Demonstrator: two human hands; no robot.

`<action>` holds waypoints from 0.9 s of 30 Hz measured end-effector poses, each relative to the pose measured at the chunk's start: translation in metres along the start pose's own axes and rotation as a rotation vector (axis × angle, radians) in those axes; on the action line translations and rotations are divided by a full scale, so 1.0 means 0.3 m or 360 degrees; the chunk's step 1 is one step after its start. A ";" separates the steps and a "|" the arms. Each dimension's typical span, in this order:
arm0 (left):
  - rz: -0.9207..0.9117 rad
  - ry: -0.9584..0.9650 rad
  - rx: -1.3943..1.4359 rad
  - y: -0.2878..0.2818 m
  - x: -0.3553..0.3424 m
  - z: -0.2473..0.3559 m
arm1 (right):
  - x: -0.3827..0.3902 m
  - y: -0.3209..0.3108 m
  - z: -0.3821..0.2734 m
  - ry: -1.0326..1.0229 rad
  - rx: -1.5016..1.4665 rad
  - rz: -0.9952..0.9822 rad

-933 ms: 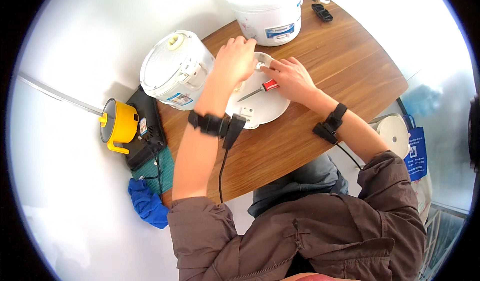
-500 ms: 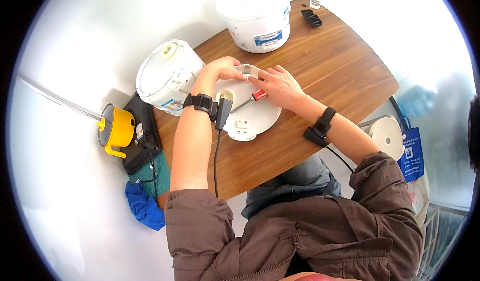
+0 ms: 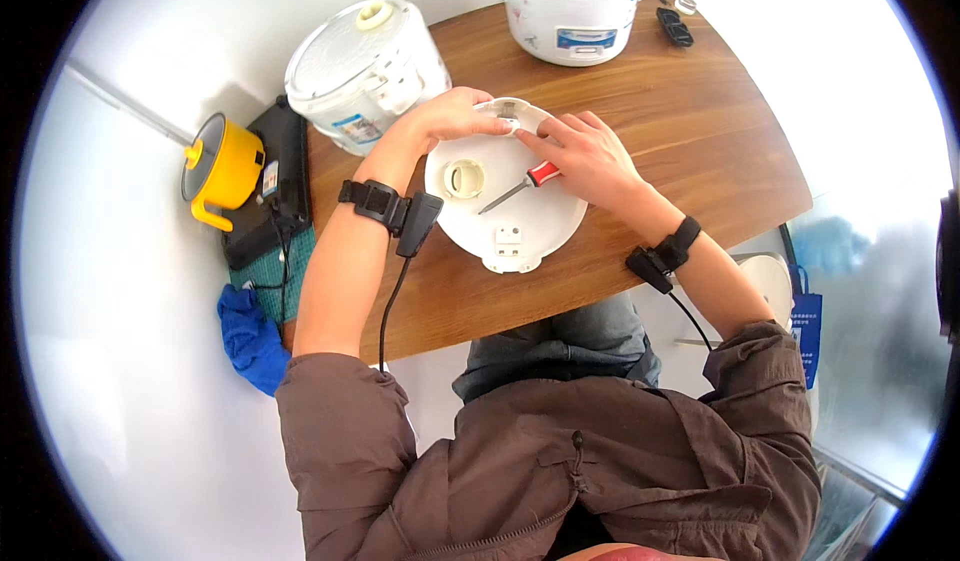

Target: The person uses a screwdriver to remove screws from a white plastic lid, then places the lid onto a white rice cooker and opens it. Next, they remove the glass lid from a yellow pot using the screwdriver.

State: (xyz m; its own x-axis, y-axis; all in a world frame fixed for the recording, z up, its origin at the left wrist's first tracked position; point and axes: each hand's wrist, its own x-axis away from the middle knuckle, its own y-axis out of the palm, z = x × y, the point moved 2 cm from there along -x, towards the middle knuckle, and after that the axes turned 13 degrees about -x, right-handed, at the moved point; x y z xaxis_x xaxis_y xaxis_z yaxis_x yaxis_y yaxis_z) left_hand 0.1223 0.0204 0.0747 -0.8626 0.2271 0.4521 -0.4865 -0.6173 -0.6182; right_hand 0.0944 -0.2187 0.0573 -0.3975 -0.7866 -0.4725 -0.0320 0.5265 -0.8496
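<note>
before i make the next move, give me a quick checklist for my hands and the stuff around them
1. Left hand on the round white piece: ok, at its far rim.
2. Round white piece within the wooden table's edges: ok.
3. Screwdriver secured by the right hand: cannot tell, the handle's end is hidden.
4. Left cooker clear of the left arm: cannot tell, they overlap in view.
5. Left wrist cable clear of the piece: ok.

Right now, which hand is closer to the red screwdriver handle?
The right hand: the red screwdriver handle is right up against it. The left hand is farther, up and left, at the white lid's rim.
</note>
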 end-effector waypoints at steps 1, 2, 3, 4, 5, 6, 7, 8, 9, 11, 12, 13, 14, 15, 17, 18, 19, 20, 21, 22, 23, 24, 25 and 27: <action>0.0010 0.0013 0.0024 0.003 0.016 -0.006 | -0.006 0.004 0.000 -0.0011 -0.0012 0.0010; 0.0019 0.0027 0.0047 0.008 0.028 -0.014 | -0.012 0.009 -0.002 -0.0014 -0.0028 -0.0005; 0.0027 0.0043 0.0070 0.014 0.036 -0.024 | -0.019 0.013 -0.004 -0.0016 -0.0042 -0.0019; 0.0077 0.0065 0.0067 0.024 0.052 -0.025 | -0.017 0.005 -0.018 -0.0028 -0.0037 -0.0022; 0.0127 0.0086 0.0063 0.033 0.066 -0.026 | -0.014 -0.002 -0.032 -0.0037 -0.0023 -0.0017; 0.0176 0.0108 0.0059 0.042 0.080 -0.027 | -0.009 -0.010 -0.046 -0.0046 -0.0010 -0.0011; 0.0190 0.0121 0.0041 0.042 0.082 -0.030 | -0.013 -0.013 -0.050 -0.0046 -0.0009 -0.0012; 0.0205 0.0134 0.0024 0.040 0.085 -0.030 | -0.016 -0.014 -0.053 -0.0043 -0.0012 -0.0024; 0.0220 0.0146 0.0007 0.038 0.090 -0.031 | -0.018 -0.016 -0.057 -0.0040 -0.0015 -0.0037; 0.0238 0.0102 0.0036 0.032 0.101 -0.036 | -0.030 -0.014 -0.061 -0.0020 -0.0039 -0.0080; 0.0247 0.0081 0.0051 0.029 0.107 -0.036 | -0.038 -0.015 -0.063 -0.0005 -0.0049 -0.0109; 0.0265 0.0057 0.0066 0.029 0.116 -0.032 | -0.039 -0.017 -0.070 0.0017 -0.0052 -0.0136; 0.0283 0.0033 0.0082 0.028 0.124 -0.027 | -0.042 -0.017 -0.076 0.0041 -0.0107 -0.0146; 0.0301 0.0010 0.0097 0.029 0.129 -0.028 | -0.046 -0.016 -0.082 0.0066 -0.0162 -0.0157; 0.0377 0.0014 0.0035 0.025 0.131 -0.036 | -0.058 -0.009 -0.080 0.0096 -0.0265 -0.0154; 0.0414 0.0015 0.0004 0.023 0.131 -0.040 | -0.063 -0.004 -0.078 0.0105 -0.0316 -0.0146; 0.0390 0.0015 0.0021 0.022 0.135 -0.040 | -0.065 0.000 -0.077 0.0116 -0.0364 -0.0139; 0.0365 0.0015 0.0038 0.019 0.141 -0.036 | -0.066 0.000 -0.077 0.0150 -0.0403 -0.0156; 0.0340 0.0014 0.0056 0.018 0.146 -0.034 | -0.066 -0.002 -0.076 0.0185 -0.0441 -0.0174; 0.0340 0.0002 0.0090 0.017 0.150 -0.032 | -0.068 -0.003 -0.076 0.0221 -0.0480 -0.0191; 0.0340 -0.0009 0.0125 0.018 0.153 -0.031 | -0.069 -0.001 -0.075 0.0220 -0.0481 -0.0198; 0.0340 -0.0021 0.0159 0.020 0.154 -0.033 | -0.071 0.003 -0.074 0.0219 -0.0482 -0.0205; 0.0340 -0.0020 0.0156 0.020 0.153 -0.038 | -0.072 0.004 -0.073 0.0216 -0.0482 -0.0210; 0.0340 -0.0018 0.0149 0.018 0.152 -0.049 | -0.072 0.002 -0.077 0.0226 -0.0529 -0.0220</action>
State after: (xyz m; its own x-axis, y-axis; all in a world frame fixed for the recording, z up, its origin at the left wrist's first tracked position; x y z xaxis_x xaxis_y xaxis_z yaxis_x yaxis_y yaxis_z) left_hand 0.0783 0.0385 0.0825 -0.9427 0.0756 0.3249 -0.2776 -0.7180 -0.6383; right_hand 0.0817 -0.1938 0.0725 -0.4908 -0.8173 -0.3020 -0.3803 0.5128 -0.7697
